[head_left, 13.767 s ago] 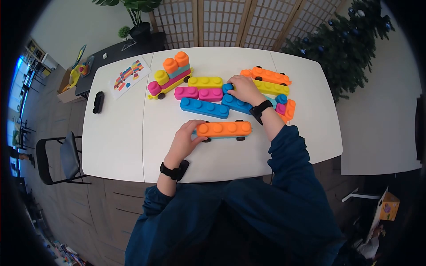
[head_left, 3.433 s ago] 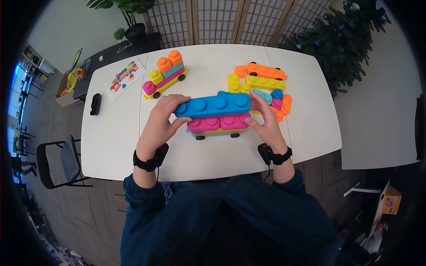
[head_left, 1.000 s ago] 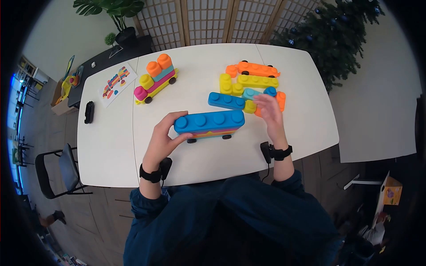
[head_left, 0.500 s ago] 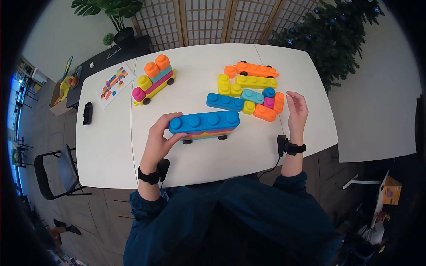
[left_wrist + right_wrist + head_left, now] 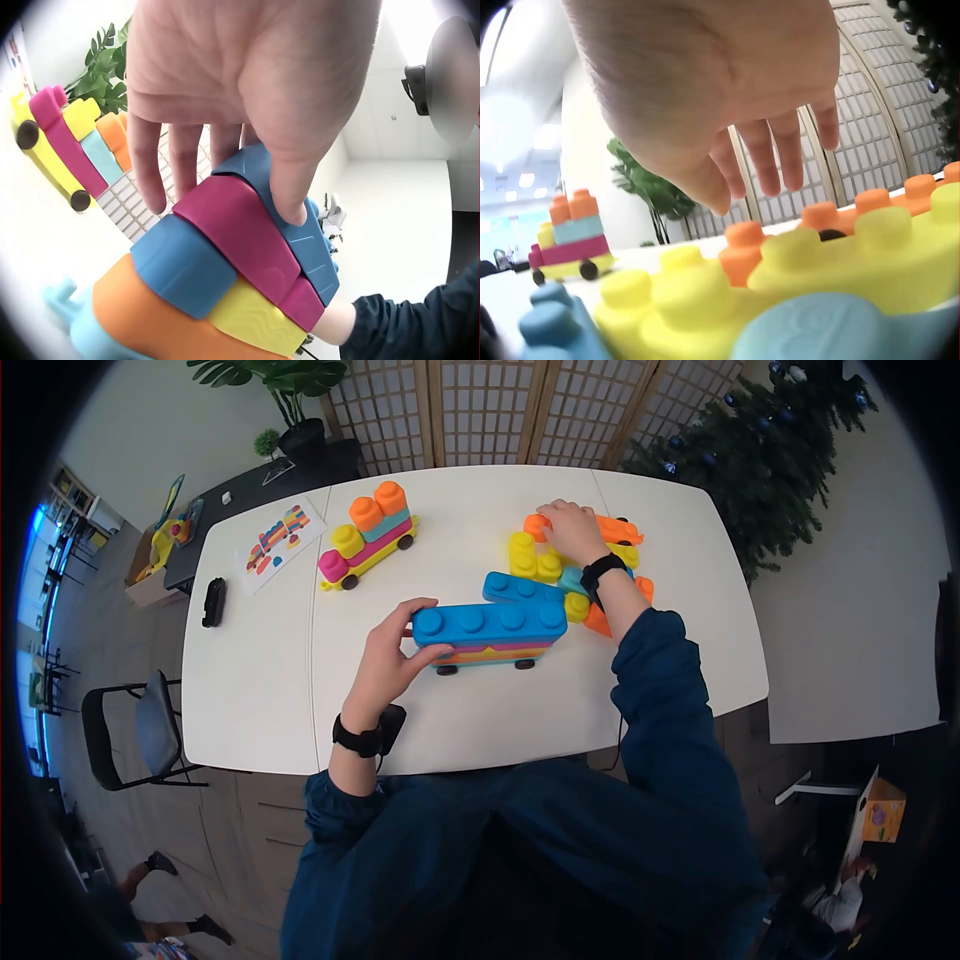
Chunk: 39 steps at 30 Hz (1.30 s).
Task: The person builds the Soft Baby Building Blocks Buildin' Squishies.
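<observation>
My left hand [image 5: 388, 660] grips the left end of a wheeled stack topped by a long blue brick [image 5: 490, 622]. The left wrist view shows my thumb on that blue top brick [image 5: 304, 247], above layers of magenta [image 5: 232, 232], blue and yellow, and orange. Over the back right bricks hangs my right hand [image 5: 577, 538], beside a small orange brick [image 5: 536, 526] and over part of the orange wheeled piece [image 5: 618, 530]. Its fingers point down, holding nothing, in the right wrist view, above the small orange brick [image 5: 742, 247] and yellow bricks [image 5: 690, 300].
Behind the stack lies another long blue brick [image 5: 520, 588], near yellow bricks [image 5: 535, 562]. A built car [image 5: 372, 545] stands back left, by a picture sheet [image 5: 280, 545] and a black object [image 5: 214, 602]. Orange bricks [image 5: 598, 622] lie partly under my right forearm.
My right hand has moved from the table's right side to above the orange pieces at the back. My left hand keeps its grip on the stack, where the long blue brick came on top earlier.
</observation>
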Each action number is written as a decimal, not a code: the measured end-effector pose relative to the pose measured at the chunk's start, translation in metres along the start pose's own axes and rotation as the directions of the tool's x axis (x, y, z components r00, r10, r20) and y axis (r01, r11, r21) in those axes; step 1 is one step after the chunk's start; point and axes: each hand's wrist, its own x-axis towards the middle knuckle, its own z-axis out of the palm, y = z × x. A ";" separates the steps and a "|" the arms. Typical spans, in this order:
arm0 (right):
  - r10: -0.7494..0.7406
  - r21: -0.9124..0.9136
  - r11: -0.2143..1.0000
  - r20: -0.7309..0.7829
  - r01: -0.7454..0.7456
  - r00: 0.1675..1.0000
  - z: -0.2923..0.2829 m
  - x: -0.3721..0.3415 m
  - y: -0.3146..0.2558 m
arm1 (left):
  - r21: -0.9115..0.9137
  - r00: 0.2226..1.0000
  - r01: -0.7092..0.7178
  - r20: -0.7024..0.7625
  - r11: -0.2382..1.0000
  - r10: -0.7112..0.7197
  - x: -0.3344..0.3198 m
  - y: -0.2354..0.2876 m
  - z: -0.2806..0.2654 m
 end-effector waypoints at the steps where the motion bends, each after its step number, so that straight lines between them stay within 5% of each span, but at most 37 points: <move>1: -0.019 -0.083 0.996 0.045 0.022 0.999 0.005 0.005 0.001 | -0.022 1.000 0.013 0.008 1.000 -0.013 0.000 -0.004 0.002; 8: -0.021 0.016 1.000 0.044 0.020 0.999 0.002 0.010 0.006 | -0.108 1.000 -0.001 0.014 0.994 0.003 0.004 0.005 0.000; 11: 0.009 0.200 0.980 -0.069 0.005 0.998 -0.022 0.007 0.002 | -0.116 1.000 0.016 0.025 0.993 -0.013 0.002 0.002 -0.004; 13: 0.021 0.480 0.873 -0.207 0.083 0.978 -0.051 0.001 -0.010 | -0.118 0.999 0.030 0.033 0.993 -0.026 0.001 0.000 -0.005; 16: 0.026 0.675 0.732 -0.159 0.089 0.987 -0.107 -0.019 -0.048 | -0.120 0.999 0.043 0.037 0.992 -0.039 0.002 -0.001 -0.005; 20: -0.135 0.700 0.685 -0.148 0.200 0.980 -0.161 -0.056 -0.108 | -0.105 0.998 0.052 0.044 0.993 -0.047 0.002 -0.003 -0.005; 22: -0.307 0.679 0.654 -0.166 0.334 0.937 -0.165 -0.067 -0.134 | -0.120 0.998 0.050 0.035 0.992 -0.046 0.003 -0.004 -0.004; 25: -0.374 0.656 0.677 -0.085 0.335 0.923 -0.150 -0.076 -0.161 | -0.128 0.998 0.055 0.032 0.990 -0.051 0.003 -0.006 -0.003; 39: -0.350 0.676 0.675 -0.060 0.296 0.935 -0.109 -0.088 -0.187 | -0.192 0.995 0.100 0.041 0.976 -0.094 0.002 -0.009 -0.001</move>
